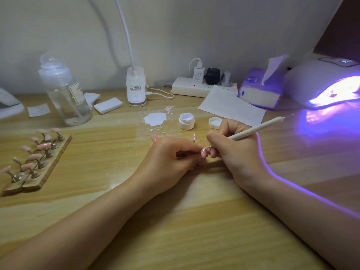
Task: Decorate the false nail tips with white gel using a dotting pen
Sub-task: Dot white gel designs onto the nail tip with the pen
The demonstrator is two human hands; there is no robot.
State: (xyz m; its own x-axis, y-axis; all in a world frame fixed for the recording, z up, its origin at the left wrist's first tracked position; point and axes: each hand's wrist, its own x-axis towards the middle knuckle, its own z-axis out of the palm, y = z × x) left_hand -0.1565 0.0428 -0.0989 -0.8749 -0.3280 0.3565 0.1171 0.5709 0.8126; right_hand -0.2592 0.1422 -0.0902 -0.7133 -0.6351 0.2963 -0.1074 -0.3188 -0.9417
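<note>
Gripping one dotting pen (253, 131) — right hand (233, 152); left hand (171, 154) pinches one nail tip (203, 152)

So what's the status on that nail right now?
Left hand pinching a pink nail tip. Right hand gripping dotting pen, point at the tip. Gel pot open behind. Nothing in the way.

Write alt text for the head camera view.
A right hand touches a dotting pen to a pink nail tip pinched by the left hand above a wooden table, behind them an open white gel jar.
</note>
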